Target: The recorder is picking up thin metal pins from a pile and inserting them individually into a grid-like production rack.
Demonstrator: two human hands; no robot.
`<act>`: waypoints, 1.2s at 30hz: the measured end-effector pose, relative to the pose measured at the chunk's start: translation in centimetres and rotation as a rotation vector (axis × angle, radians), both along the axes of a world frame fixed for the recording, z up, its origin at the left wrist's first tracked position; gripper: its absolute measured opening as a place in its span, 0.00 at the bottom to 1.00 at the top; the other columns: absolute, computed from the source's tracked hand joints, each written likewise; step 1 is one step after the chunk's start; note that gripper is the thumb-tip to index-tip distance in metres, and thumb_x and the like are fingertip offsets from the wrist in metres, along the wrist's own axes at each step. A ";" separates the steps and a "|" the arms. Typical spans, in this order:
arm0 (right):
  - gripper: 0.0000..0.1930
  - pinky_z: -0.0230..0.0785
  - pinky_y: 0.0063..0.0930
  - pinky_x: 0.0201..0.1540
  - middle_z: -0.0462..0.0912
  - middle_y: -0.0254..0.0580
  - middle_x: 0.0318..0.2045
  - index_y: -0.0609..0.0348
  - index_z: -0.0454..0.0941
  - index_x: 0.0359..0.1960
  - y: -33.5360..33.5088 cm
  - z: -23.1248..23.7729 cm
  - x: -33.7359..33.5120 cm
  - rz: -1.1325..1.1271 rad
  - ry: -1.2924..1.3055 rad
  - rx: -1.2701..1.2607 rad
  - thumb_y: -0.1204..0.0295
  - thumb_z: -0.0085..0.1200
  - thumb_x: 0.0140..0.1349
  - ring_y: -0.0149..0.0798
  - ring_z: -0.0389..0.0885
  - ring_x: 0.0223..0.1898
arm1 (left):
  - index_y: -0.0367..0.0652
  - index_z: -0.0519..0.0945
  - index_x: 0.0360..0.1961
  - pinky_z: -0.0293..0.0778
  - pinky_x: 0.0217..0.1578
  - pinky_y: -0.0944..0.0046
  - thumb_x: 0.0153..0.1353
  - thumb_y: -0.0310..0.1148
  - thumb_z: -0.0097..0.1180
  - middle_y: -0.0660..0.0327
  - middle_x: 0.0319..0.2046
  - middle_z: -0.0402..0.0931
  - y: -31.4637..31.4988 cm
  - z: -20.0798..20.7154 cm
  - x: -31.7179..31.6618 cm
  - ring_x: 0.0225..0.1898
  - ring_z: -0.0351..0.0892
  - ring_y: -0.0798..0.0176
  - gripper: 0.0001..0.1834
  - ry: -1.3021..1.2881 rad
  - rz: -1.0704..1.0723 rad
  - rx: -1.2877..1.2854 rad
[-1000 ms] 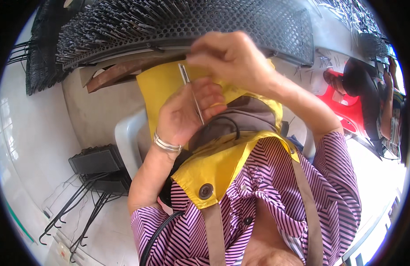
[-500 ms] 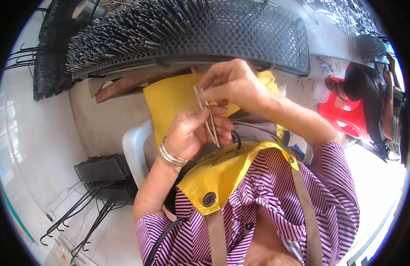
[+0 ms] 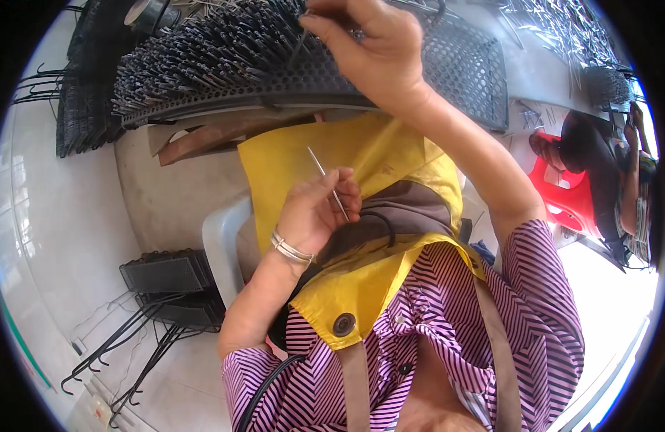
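Note:
In front of my lap, my left hand is closed round a slim silvery metal piece, whose pointed end sticks up past the thumb. My right hand is raised over the black perforated rack, thumb and fingers pinched together. A thin dark grey metal piece slants down from that pinch, its lower end among the rack's holes. To the left of it, several similar slim metal pieces stand packed upright in the rack. The exact kind of these pieces cannot be made out.
A yellow apron covers my lap, beside a pale chair arm. Black racks with long hooks stand at lower left. Loose metal pieces lie at upper right. Another person sits near a red stool.
My right hand has moved up and away from my left hand to the rack, with a slim metal piece in its pinch. The left hand stays near my lap, still holding one.

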State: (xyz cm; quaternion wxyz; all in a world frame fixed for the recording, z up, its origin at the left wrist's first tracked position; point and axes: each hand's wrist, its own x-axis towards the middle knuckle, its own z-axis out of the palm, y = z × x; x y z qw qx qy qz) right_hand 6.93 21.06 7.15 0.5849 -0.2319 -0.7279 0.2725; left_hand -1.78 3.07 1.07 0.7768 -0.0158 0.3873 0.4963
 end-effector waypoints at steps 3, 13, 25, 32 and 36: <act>0.08 0.66 0.30 0.23 0.74 0.47 0.23 0.65 0.72 0.28 1.9 -1.5 -0.8 -0.035 -0.056 0.507 0.84 0.55 0.45 0.46 0.75 0.23 | 0.36 0.72 0.41 0.72 0.30 0.63 0.60 0.36 0.46 0.57 0.30 0.74 -0.1 -0.1 0.2 0.30 0.74 0.60 0.14 -0.019 0.009 -0.004; 0.09 0.64 0.35 0.22 0.72 0.48 0.22 0.65 0.70 0.27 1.0 0.0 -1.2 0.131 -0.096 0.365 0.86 0.53 0.43 0.49 0.71 0.22 | 0.34 0.70 0.46 0.73 0.34 0.61 0.61 0.36 0.45 0.53 0.34 0.74 -0.2 -0.1 0.0 0.34 0.74 0.57 0.17 -0.084 0.048 0.041; 0.06 0.63 0.33 0.23 0.67 0.45 0.19 0.63 0.68 0.19 1.0 -1.4 -2.2 0.093 -0.503 0.632 0.73 0.48 0.41 0.43 0.69 0.23 | 0.34 0.63 0.53 0.74 0.37 0.57 0.62 0.36 0.41 0.49 0.39 0.71 0.2 0.3 0.2 0.37 0.74 0.53 0.21 -0.125 0.024 0.161; 0.09 0.69 0.20 0.26 0.78 0.41 0.19 0.67 0.75 0.32 -3.4 -1.6 1.3 0.387 -0.637 -0.269 0.76 0.56 0.49 0.25 0.75 0.22 | 0.36 0.67 0.50 0.71 0.31 0.62 0.62 0.36 0.43 0.52 0.34 0.74 0.5 1.3 -0.1 0.32 0.75 0.57 0.19 -0.046 0.017 0.203; 0.09 0.70 0.28 0.26 0.78 0.48 0.19 0.68 0.75 0.28 -4.5 -1.8 2.1 0.592 -0.535 -0.578 0.76 0.54 0.44 0.42 0.77 0.20 | 0.34 0.68 0.47 0.70 0.29 0.63 0.62 0.36 0.43 0.51 0.33 0.74 0.7 1.8 -0.1 0.30 0.75 0.57 0.17 0.022 -0.015 0.285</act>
